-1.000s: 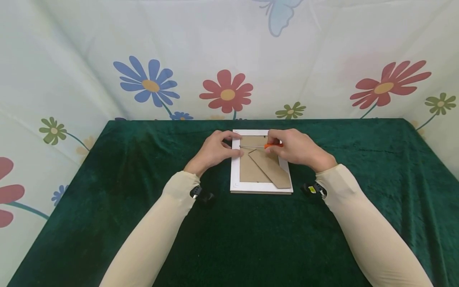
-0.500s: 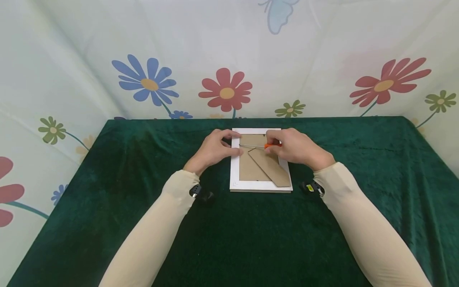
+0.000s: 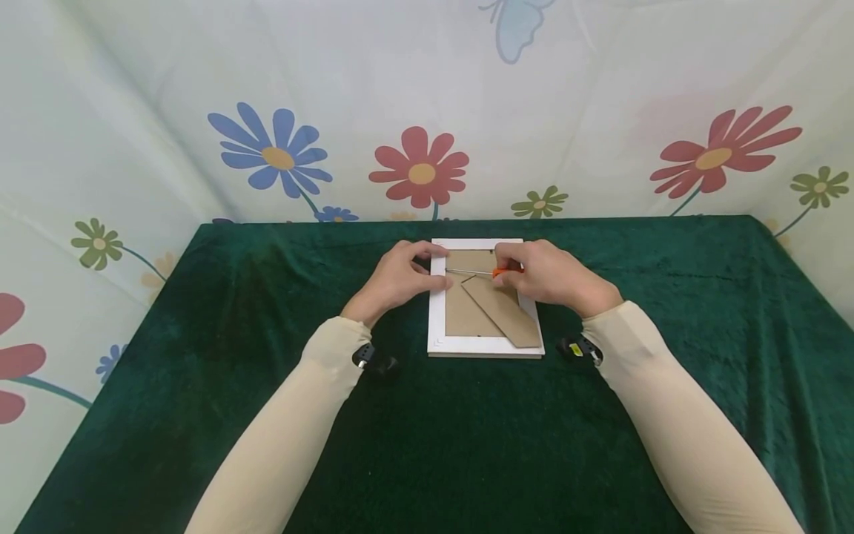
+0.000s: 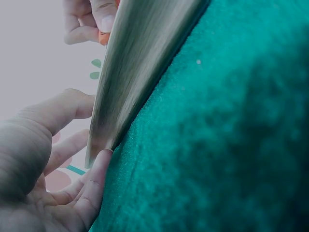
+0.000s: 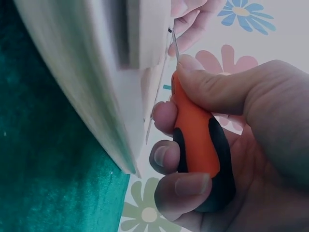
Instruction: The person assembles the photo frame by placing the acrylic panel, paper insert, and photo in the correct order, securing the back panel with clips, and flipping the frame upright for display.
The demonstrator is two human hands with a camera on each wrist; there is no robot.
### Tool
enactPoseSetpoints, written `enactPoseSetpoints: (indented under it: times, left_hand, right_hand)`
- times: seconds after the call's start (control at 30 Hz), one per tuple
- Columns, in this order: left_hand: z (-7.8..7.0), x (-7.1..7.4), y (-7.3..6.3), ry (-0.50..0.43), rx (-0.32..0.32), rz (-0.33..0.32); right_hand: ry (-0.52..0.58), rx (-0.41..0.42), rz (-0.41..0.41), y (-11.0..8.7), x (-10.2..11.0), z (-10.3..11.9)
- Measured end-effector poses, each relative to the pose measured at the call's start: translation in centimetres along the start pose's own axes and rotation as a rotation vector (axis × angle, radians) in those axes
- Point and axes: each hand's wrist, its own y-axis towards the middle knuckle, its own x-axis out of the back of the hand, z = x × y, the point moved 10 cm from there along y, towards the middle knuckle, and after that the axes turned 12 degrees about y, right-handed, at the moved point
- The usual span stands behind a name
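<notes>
A picture frame (image 3: 437, 320) lies face down on the green cloth, its white border surrounding a brown backing board (image 3: 463, 315). My left hand (image 3: 398, 278) holds the frame's left edge, thumb and forefinger on the border. In the left wrist view, the little finger touches the frame's wooden side (image 4: 130, 63) low down. Curled round the orange and black handle of a screwdriver (image 5: 198, 137), my right hand (image 3: 554, 276) holds it nearly level over the board. Its thin shaft points left, and the tip is at the border's inner edge, beside a small dark tab.
A brown stand flap (image 3: 510, 315) slants across the backing board. Green velvet cloth (image 3: 467, 437) covers the table. Behind it hangs a white curtain (image 3: 587, 81) printed with flowers. Black wrist cameras sit below both hands.
Both hands keep their places on the frame and screwdriver. The screwdriver's handle dips very slightly. The whole head view has shifted a little.
</notes>
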Motion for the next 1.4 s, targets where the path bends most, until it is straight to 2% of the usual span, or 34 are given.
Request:
enactPoseSetpoints:
  times: [1.4]
  left_hand:
    - [0.11,-0.12,0.20,0.011,0.016,-0.001]
  right_hand:
    - [0.020,-0.075,0.066,-0.10,-0.56,-0.38]
